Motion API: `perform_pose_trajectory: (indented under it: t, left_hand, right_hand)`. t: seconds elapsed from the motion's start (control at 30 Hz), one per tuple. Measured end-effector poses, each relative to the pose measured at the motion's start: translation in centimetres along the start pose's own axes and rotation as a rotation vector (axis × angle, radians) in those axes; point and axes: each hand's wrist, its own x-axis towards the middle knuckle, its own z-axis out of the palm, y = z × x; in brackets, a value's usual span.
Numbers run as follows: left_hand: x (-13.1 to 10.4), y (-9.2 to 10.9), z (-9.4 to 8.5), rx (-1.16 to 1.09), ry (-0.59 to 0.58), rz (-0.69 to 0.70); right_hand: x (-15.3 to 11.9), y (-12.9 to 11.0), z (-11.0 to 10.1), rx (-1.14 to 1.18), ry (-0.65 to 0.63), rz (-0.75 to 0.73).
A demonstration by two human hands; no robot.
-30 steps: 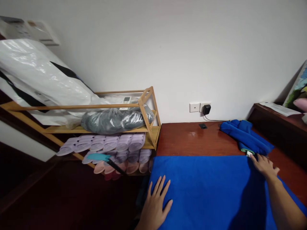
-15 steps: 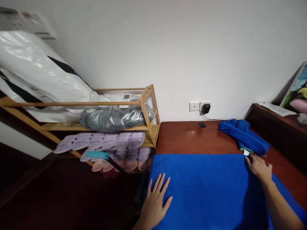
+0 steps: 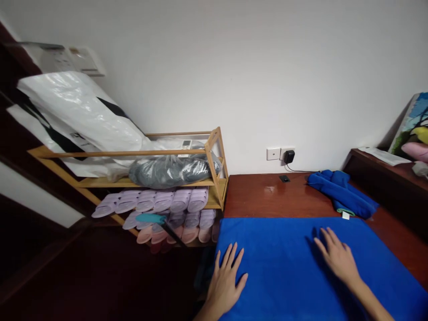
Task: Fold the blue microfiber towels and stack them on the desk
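Note:
A blue cloth lies spread flat on the reddish-brown wooden table. On its left part rests my left hand, palm down with fingers spread. My right hand is over the right part of the cloth, fingers apart and holding nothing, with a shadow beside it. A white tag shows at the cloth's far edge. Just behind it lies a crumpled blue cloth with a green edge.
Left of the table stands a wooden rack with a white plastic bag, a grey wrapped bundle and several lilac slippers. A black plug sits in the wall socket. A raised shelf borders the right side.
My right hand has left the far right corner by the tag and moved left and nearer over the cloth. My left hand stays on the cloth. The view has shifted slightly.

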Motion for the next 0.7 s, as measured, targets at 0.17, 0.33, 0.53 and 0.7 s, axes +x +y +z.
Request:
perform_pose_trajectory:
  t: [0.17, 0.33, 0.53, 0.7]
  left_hand:
    - [-0.3, 0.0, 0.5, -0.001, 0.025, -0.007]
    - [-0.4, -0.2, 1.1, -0.016, 0.052, -0.136]
    - [-2.6, -0.1, -0.9, -0.027, 0.104, -0.133]
    - [-5.8, 0.6, -0.3, -0.058, 0.129, -0.156]
  right_hand:
    - [-6.0, -9.1, 0.2, 0.181, -0.06, -0.166]
    - [-7.1, -10.5, 0.1, 0.141, -0.112, -0.212]
    - [-9.3, 0.8, -1.0, 0.031, 0.106, 0.029]
    - [-13.4, 11.8, -0.8, -0.031, 0.218, 0.35]
